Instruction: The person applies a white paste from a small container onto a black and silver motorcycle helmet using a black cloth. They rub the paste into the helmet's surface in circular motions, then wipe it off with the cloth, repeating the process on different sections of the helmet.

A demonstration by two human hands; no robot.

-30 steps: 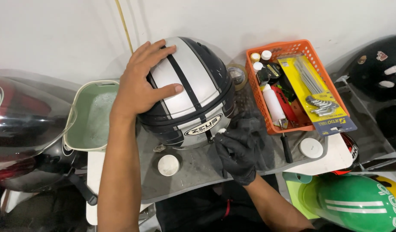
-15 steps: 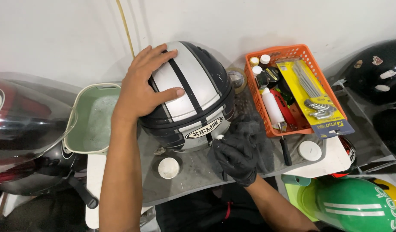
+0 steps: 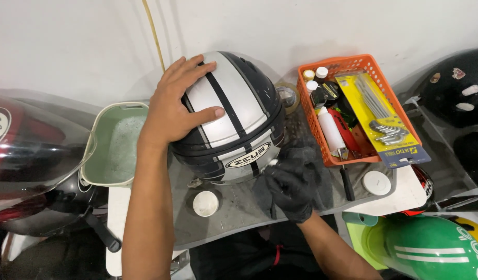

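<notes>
1. At the far left edge a dark red helmet (image 3: 26, 150) overhangs the work surface, leaving little room on that side.
2. Just beside it sits a pale green tub (image 3: 114, 148) holding foamy water, its rim close to the left forearm.
3. The left hand (image 3: 174, 109), bare, lies spread wide and flat on the crown of the silver and black helmet (image 3: 234, 119), fingers apart, thumb pointing right.
4. That helmet stands on a grey mat (image 3: 234, 212) in the middle, its back close to the white wall.
5. Two round white caps show: one (image 3: 205, 203) on the mat in front of the helmet, one (image 3: 376, 182) further right.
6. The right hand (image 3: 291, 189), in a black glove, is closed on a dark cloth (image 3: 314, 171) and presses at the helmet's lower front rim.
7. An orange basket (image 3: 371, 65) holds three small white-capped bottles, a white squeeze bottle, and a yellow card of hex keys.
8. A black helmet (image 3: 452, 88) and a green one (image 3: 426, 249) crowd the right edge; four helmets in all.
</notes>
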